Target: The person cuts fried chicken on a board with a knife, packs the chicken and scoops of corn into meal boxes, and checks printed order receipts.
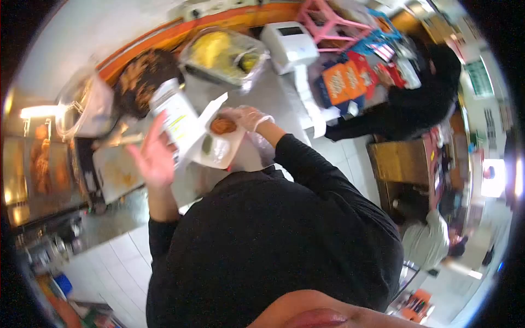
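Note:
An open white takeaway box (235, 143) lies on the metal counter in front of me. Its printed lid (176, 117) is folded up toward the left. Inside sit a brown, fried-looking piece of food (222, 125) and something green (207, 144). My left hand (155, 156) is bare, with fingers spread and nothing in the palm, beside the lid. At the box's far right corner, close to the brown food, is my right hand (250, 118) in a clear plastic glove. Its fingers are blurred, so whether they grip the box or the food is unclear.
A plastic-lined tray (224, 57) of yellow food and a white label printer (290, 46) stand behind. Further left are a dark basket (146, 79), a clear tub (85, 104) and a cutting board (117, 167). A person in black (421, 104) works at the right near orange packages (343, 82).

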`<move>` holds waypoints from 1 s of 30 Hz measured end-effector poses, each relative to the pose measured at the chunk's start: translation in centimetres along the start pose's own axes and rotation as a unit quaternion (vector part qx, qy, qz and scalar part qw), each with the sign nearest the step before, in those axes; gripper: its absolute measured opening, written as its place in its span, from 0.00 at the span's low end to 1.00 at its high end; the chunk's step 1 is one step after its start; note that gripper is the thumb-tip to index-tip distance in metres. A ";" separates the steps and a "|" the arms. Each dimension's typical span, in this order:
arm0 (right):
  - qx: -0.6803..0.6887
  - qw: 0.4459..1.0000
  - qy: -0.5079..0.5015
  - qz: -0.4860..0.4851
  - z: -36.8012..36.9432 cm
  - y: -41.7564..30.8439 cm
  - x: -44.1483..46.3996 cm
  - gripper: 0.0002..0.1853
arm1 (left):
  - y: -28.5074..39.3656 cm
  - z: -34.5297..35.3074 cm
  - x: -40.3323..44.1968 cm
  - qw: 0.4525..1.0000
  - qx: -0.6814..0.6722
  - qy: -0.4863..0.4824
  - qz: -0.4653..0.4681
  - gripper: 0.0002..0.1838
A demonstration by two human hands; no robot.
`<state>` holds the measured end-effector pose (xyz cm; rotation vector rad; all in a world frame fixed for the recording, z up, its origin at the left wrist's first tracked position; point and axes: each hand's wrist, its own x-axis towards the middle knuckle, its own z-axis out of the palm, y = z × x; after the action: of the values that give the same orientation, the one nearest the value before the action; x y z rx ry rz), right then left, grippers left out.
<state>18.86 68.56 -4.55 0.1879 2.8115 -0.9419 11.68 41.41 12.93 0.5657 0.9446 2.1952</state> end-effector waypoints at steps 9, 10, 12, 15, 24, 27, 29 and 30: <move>0.083 0.978 0.011 -0.192 -10.1 17.6 -6.3 0.24 | -17.1 -5.6 5.1 0.954 0.171 0.169 -0.178 0.29; 0.109 0.988 -0.024 -0.109 -11.8 18.5 -7.4 0.24 | -20.1 -4.9 6.3 0.962 0.119 0.132 -0.207 0.30; 0.280 0.956 -0.086 -0.024 -12.9 24.1 -7.0 0.23 | -24.3 2.4 9.2 0.950 0.152 0.136 -0.236 0.30; 0.374 0.914 -0.127 0.090 -17.1 27.2 -7.9 0.21 | -31.2 7.2 13.2 0.929 0.140 0.087 -0.330 0.30; -0.069 0.994 -0.034 -0.082 -18.6 40.4 -1.9 0.15 | -46.6 17.6 18.9 0.954 0.070 0.085 -0.280 0.27; -0.127 0.984 -0.030 -0.119 -16.9 44.4 0.5 0.14 | -50.2 16.4 19.9 0.946 0.032 0.111 -0.303 0.28; -0.130 0.986 -0.075 -0.068 -17.3 45.3 -0.3 0.15 | -52.5 15.6 21.0 0.957 0.087 0.084 -0.263 0.29; -0.139 0.984 -0.086 -0.065 -18.2 45.1 -0.7 0.15 | -52.0 17.4 21.1 0.951 0.112 0.118 -0.262 0.28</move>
<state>25.17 115.27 -16.52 -0.1095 2.7777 -0.5472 29.20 91.31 -12.60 0.1223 1.3096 1.7065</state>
